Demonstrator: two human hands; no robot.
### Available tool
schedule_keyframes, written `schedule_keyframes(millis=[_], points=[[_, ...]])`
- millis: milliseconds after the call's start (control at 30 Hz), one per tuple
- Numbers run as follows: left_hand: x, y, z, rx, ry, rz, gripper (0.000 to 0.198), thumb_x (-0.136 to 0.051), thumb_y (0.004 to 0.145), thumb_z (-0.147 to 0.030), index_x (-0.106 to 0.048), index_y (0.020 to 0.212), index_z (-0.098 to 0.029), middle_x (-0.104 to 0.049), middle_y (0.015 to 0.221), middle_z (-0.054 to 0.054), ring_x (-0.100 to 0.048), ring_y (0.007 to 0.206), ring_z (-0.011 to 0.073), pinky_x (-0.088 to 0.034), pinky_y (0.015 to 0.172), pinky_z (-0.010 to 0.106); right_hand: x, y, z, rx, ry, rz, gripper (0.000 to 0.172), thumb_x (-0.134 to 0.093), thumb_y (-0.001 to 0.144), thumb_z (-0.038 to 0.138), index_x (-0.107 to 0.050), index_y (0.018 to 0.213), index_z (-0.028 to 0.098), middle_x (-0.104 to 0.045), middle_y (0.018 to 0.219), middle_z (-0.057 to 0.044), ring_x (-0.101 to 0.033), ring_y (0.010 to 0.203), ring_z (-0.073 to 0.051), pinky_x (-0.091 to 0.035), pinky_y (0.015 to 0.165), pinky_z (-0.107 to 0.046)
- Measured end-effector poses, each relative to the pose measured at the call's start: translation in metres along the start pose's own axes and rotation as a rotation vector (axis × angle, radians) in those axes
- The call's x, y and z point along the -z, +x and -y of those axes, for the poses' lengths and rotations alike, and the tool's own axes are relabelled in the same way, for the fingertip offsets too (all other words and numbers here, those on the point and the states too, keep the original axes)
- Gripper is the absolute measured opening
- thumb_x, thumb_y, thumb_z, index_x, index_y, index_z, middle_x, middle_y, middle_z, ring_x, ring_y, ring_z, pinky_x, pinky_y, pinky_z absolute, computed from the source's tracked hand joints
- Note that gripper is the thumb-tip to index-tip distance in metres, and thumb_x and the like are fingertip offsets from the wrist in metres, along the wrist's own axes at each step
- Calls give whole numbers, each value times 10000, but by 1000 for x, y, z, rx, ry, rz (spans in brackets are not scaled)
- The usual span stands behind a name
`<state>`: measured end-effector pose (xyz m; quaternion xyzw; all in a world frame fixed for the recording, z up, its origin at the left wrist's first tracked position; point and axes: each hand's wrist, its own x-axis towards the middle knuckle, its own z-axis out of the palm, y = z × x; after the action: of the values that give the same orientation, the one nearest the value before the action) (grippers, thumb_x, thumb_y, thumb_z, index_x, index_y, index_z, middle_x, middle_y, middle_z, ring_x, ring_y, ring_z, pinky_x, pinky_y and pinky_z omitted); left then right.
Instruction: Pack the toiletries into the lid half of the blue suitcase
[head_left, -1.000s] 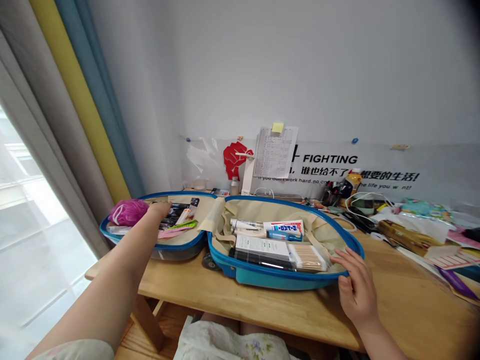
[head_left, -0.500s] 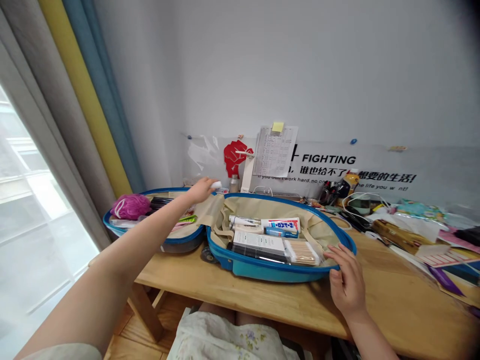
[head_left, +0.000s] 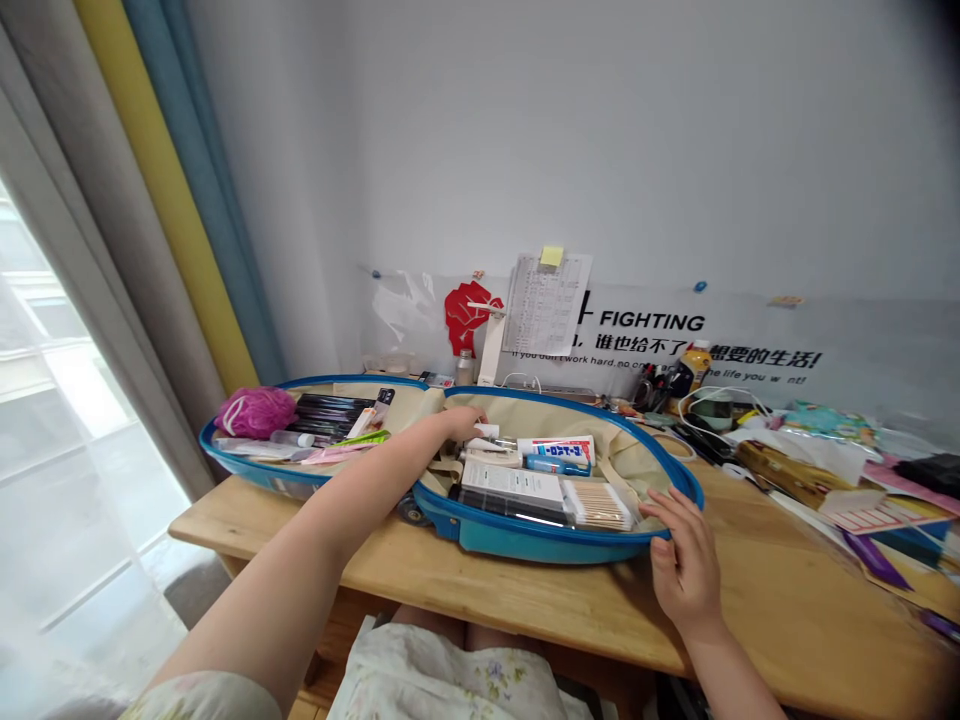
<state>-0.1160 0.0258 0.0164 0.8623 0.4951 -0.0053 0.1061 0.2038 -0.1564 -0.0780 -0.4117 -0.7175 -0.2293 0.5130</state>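
A blue suitcase [head_left: 510, 548] lies open on the wooden desk, both halves facing up. My left hand [head_left: 463, 424] is closed on a small white cylindrical item [head_left: 487, 431], just inside the back left of the right half. Beside it lie a toothpaste tube [head_left: 556, 450], a blue tube [head_left: 553, 466], a white-and-black box [head_left: 513, 484] and a pack of cotton swabs [head_left: 598, 505]. My right hand [head_left: 686, 560] rests on the right rim, fingers over the edge and apart. The left half holds a purple bath puff [head_left: 259, 412], black slim packs [head_left: 330, 418] and a small clear bottle [head_left: 292, 438].
The wooden desk [head_left: 570, 600] runs along the wall. Behind the suitcase stand a small glass bottle [head_left: 465, 368] and a white lamp [head_left: 491, 348]. At the right are a yellow-labelled bottle [head_left: 694, 365], a brown pouch [head_left: 787, 470], cables and papers. A curtain [head_left: 150, 200] hangs at the left.
My left hand has moved right and down with the white item, from above the hinge into the right half. My right hand stays on the rim. The view has shifted slightly.
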Motion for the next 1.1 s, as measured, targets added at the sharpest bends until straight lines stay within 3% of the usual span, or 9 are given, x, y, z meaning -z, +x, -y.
schedule_keyframes(millis=[633, 833, 900, 967, 1033, 1100], points=[[-4, -2, 1, -71, -54, 58, 337, -560, 922, -365, -571, 1203, -179, -578, 1241, 92, -590, 1062, 218, -517, 898, 439, -2, 0, -3, 12, -1, -20, 306, -368, 958, 368, -587, 1085, 196, -639, 1097, -137, -521, 1207, -326, -424, 976, -542], [1, -9, -8, -66, -104, -63, 370, -575, 912, -378, -562, 1222, -175, -566, 1269, 99, -579, 1102, 235, -495, 931, 475, -3, -2, -5, 10, -5, -8, 302, -372, 953, 361, -585, 1093, 198, -638, 1116, -135, -515, 1219, -322, -423, 984, -544], [10, -17, -11, -68, -131, -160, 386, -527, 937, -370, -536, 1272, -177, -531, 1343, 109, -531, 1196, 251, -439, 1007, 498, -3, -1, -5, 15, -1, -13, 298, -376, 955, 358, -584, 1093, 195, -638, 1114, -138, -514, 1220, -321, -421, 985, -546], [22, -32, -10, -64, -154, -252, 390, -379, 988, -321, -499, 1331, -181, -490, 1416, 102, -459, 1292, 229, -358, 1097, 448, -3, -1, -4, 21, 5, -20, 297, -381, 956, 355, -585, 1093, 189, -638, 1109, -142, -512, 1221, -321, -416, 989, -546], [35, -55, -1, -49, -168, -307, 456, -236, 988, -252, -462, 1380, -189, -469, 1456, 70, -410, 1340, 186, -305, 1135, 351, -3, 0, -4, 25, 13, -24, 296, -382, 957, 353, -588, 1090, 187, -640, 1107, -141, -510, 1225, -319, -415, 992, -538], [45, -85, 17, -23, -170, -306, 502, -239, 944, -219, -436, 1405, -207, -457, 1474, 33, -397, 1354, 174, -304, 1131, 312, -3, 0, -4, 24, 20, -24, 294, -383, 956, 353, -590, 1086, 190, -641, 1107, -136, -509, 1230, -318, -416, 994, -532]])
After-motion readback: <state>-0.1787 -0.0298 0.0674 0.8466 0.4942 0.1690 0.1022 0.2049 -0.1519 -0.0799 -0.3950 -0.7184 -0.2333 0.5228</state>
